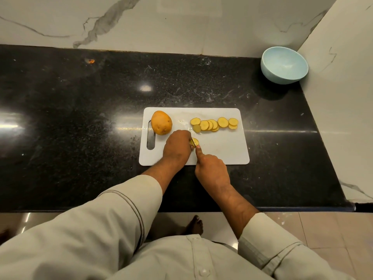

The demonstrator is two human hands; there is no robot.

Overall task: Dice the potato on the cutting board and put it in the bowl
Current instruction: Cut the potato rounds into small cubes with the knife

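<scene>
A white cutting board (222,150) lies on the black counter. A whole potato (161,122) rests at its left end by the handle slot. Several round potato slices (214,124) lie in a row along the board's far right side. My left hand (177,146) presses down on a small stack of slices (195,141) near the board's middle. My right hand (212,168) grips a knife (193,142), index finger stretched along it; the blade sits in that stack and is mostly hidden. A pale blue bowl (284,65) stands far right in the corner.
The black granite counter (80,118) stretches wide to the left of the board. A marble wall runs behind it, and a side wall (339,98) closes the right end next to the bowl. The counter's front edge is close to my body.
</scene>
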